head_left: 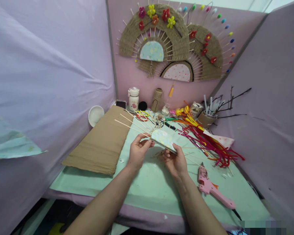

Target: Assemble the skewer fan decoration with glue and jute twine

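Observation:
Above the middle of the table, both hands hold a half-round fan base point(163, 138) covered in pale blue patterned cloth. Thin wooden sticks point(133, 121) fan out from its curved edge to the left, back and right. My left hand point(139, 148) pinches the left corner of the base, close to the lowest sticks there. My right hand point(176, 160) grips the right end, thumb on top and fingers curled underneath. Between the hands, the straight edge of the base faces me, slightly tilted.
Left lies a cardboard sheet point(100, 143); right, a pink glue gun point(212, 189) with its cord. Red and yellow pipe cleaners point(205, 140) spread at the right. A jar point(133, 98), twine cone point(157, 99) and pot of twigs point(207, 120) stand behind. Finished woven fans point(181, 42) hang above.

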A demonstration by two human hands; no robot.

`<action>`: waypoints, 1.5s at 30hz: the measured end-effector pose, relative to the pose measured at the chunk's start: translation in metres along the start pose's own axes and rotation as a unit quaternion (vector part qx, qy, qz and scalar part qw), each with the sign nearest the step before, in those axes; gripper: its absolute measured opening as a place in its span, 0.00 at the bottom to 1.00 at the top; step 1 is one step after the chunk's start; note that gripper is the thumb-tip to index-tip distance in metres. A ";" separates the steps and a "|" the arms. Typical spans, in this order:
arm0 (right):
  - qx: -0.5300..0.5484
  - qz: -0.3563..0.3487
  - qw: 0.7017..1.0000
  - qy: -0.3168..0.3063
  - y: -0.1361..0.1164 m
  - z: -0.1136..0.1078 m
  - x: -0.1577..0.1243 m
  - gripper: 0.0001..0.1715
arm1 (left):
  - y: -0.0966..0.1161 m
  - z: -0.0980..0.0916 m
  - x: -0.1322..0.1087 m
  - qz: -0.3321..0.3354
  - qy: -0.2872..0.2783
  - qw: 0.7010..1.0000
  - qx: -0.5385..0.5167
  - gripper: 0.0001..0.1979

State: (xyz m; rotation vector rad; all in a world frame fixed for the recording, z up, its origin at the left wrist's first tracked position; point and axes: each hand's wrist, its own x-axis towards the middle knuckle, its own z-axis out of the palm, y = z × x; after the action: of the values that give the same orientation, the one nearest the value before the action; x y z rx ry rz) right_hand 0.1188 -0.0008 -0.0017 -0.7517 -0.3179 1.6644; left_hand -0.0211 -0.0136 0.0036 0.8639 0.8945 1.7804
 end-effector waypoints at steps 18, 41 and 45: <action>-0.004 0.012 1.000 -0.002 0.001 0.000 0.000 0.16 | -0.004 -0.001 0.001 0.027 0.033 0.999 -0.015 0.09; -0.013 0.004 1.000 -0.010 0.000 -0.003 0.000 0.14 | 0.000 0.003 -0.002 -0.007 0.029 0.999 -0.016 0.12; -0.011 0.000 1.000 -0.010 0.001 -0.003 0.001 0.15 | -0.001 0.001 0.000 -0.001 0.038 0.999 -0.012 0.11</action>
State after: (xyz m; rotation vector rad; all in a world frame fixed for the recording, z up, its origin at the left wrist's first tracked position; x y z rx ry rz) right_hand 0.1198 -0.0011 -0.0048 -0.7520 -0.3506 1.6721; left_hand -0.0193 -0.0134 0.0032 0.7839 0.9210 1.8285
